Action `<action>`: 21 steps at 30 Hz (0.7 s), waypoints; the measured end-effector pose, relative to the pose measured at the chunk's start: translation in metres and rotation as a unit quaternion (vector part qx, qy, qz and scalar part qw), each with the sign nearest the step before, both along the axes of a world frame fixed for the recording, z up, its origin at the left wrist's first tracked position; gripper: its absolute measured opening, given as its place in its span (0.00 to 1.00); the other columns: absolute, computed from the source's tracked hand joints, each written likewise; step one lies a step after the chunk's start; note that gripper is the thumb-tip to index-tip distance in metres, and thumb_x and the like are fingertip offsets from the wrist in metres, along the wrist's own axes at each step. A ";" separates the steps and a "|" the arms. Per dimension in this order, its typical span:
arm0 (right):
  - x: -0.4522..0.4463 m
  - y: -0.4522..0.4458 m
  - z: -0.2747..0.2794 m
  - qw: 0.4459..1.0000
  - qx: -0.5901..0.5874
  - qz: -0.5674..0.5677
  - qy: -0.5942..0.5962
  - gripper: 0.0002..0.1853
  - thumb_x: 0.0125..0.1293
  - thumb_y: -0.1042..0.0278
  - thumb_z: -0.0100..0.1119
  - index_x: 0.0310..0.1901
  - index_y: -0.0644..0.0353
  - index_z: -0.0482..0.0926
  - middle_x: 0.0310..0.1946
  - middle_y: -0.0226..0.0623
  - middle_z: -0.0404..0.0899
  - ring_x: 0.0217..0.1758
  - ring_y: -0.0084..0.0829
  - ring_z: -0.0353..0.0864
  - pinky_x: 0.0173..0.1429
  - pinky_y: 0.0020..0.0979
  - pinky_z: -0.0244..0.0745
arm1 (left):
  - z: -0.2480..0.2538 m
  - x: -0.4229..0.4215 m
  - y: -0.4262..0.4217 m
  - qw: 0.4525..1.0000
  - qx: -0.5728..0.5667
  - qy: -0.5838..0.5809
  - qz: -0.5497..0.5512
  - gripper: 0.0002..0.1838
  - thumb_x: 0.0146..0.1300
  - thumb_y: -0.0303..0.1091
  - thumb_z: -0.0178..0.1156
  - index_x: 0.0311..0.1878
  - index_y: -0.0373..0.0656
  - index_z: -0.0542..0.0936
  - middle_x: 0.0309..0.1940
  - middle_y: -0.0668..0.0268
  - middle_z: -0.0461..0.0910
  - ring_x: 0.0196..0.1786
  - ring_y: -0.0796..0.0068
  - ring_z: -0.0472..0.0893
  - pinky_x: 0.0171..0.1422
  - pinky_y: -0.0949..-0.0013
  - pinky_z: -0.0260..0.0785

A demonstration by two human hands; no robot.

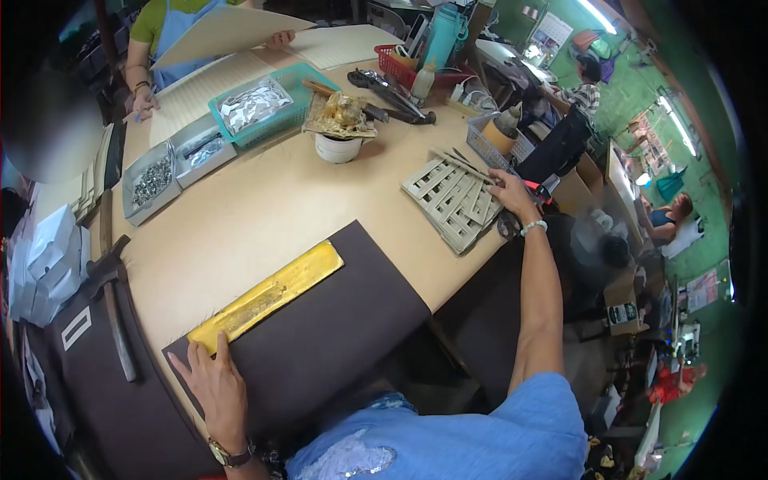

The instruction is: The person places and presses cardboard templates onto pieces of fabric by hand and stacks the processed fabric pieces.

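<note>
My left hand [214, 390] lies with its fingers spread, the fingertips resting on the near end of a long flat yellow bar [276, 293]. The bar's surface is smeared and worn in the middle. It lies on a dark brown sheet [344, 320] at the table's near side. My right hand [512, 194] reaches out to a stack of greyish cards with cut-out slots [444, 192]. Its fingers are closed on the end of a thin card strip [462, 166] on top of the stack; the thumb is partly hidden.
A hammer [116, 312] lies on the left. Grey boxes of metal pieces [152, 188] and a turquoise basket [300, 104] stand farther back. A white tub [336, 149] carries glue-crusted material. A person [184, 32] across the table holds a large sheet.
</note>
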State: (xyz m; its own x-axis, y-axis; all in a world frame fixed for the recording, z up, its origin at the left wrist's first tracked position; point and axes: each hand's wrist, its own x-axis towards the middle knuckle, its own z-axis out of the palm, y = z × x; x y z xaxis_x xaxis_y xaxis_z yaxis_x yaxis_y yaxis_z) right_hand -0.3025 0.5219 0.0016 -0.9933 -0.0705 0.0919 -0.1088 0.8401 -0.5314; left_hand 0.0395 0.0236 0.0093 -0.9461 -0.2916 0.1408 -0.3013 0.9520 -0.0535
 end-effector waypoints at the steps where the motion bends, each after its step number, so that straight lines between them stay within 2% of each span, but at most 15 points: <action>1: 0.001 -0.003 0.000 1.000 -0.016 -0.006 -0.003 0.25 0.55 0.68 0.65 0.57 0.62 0.75 0.49 0.48 0.80 0.53 0.39 0.79 0.59 0.34 0.70 | -0.001 0.000 0.000 1.000 -0.002 0.002 0.001 0.18 0.63 0.28 0.52 0.56 0.41 0.76 0.42 0.52 0.73 0.58 0.56 0.70 0.74 0.40 0.43; 5: 0.005 -0.012 0.006 0.994 0.072 -0.013 0.078 0.22 0.55 0.69 0.64 0.53 0.61 0.78 0.45 0.48 0.81 0.48 0.42 0.81 0.53 0.36 0.74 | -0.002 0.001 0.000 1.000 -0.002 0.002 0.005 0.17 0.63 0.29 0.52 0.56 0.41 0.76 0.43 0.51 0.73 0.59 0.55 0.70 0.73 0.40 0.45; 8: 0.010 -0.016 0.010 0.970 0.140 -0.015 0.198 0.16 0.58 0.71 0.59 0.50 0.62 0.79 0.40 0.49 0.81 0.44 0.47 0.81 0.49 0.38 0.75 | 0.002 0.000 0.001 1.000 0.011 -0.001 0.009 0.16 0.64 0.29 0.52 0.55 0.42 0.76 0.43 0.52 0.73 0.58 0.55 0.70 0.72 0.39 0.46; 10: 0.023 -0.034 0.026 0.947 0.111 -0.026 0.299 0.14 0.61 0.73 0.55 0.48 0.63 0.79 0.39 0.49 0.80 0.43 0.48 0.80 0.47 0.39 0.74 | 0.001 0.000 0.000 1.000 0.003 0.001 0.007 0.15 0.65 0.29 0.52 0.55 0.44 0.77 0.42 0.54 0.74 0.57 0.55 0.71 0.72 0.38 0.47; 13: 0.055 -0.075 0.057 0.925 0.041 -0.009 0.377 0.11 0.62 0.77 0.53 0.46 0.65 0.78 0.37 0.48 0.78 0.41 0.46 0.79 0.45 0.38 0.73 | 0.002 0.001 -0.001 1.000 -0.001 0.018 -0.004 0.15 0.65 0.28 0.52 0.55 0.44 0.77 0.43 0.54 0.74 0.57 0.55 0.71 0.72 0.38 0.47; 17: 0.117 -0.145 0.075 0.920 -0.073 0.048 0.382 0.09 0.63 0.80 0.54 0.45 0.66 0.78 0.37 0.39 0.78 0.40 0.35 0.78 0.45 0.32 0.72 | 0.009 -0.001 -0.006 1.000 0.014 -0.002 -0.022 0.16 0.63 0.27 0.54 0.54 0.44 0.76 0.42 0.54 0.73 0.56 0.56 0.71 0.71 0.38 0.48; 18: 0.130 -0.161 0.069 0.926 -0.132 0.059 0.347 0.10 0.63 0.81 0.54 0.46 0.66 0.78 0.36 0.37 0.77 0.40 0.32 0.78 0.44 0.30 0.72 | 0.005 -0.001 -0.011 0.998 -0.001 0.035 -0.048 0.13 0.61 0.28 0.56 0.50 0.44 0.79 0.40 0.56 0.74 0.55 0.56 0.72 0.68 0.42 0.53; 21: 0.164 -0.203 0.054 0.921 -0.314 0.094 0.209 0.14 0.64 0.80 0.55 0.52 0.67 0.76 0.36 0.32 0.76 0.38 0.23 0.77 0.43 0.25 0.72 | 0.019 -0.014 -0.025 0.991 0.102 -0.032 -0.076 0.08 0.60 0.28 0.57 0.42 0.43 0.81 0.37 0.57 0.75 0.51 0.57 0.74 0.60 0.51 0.61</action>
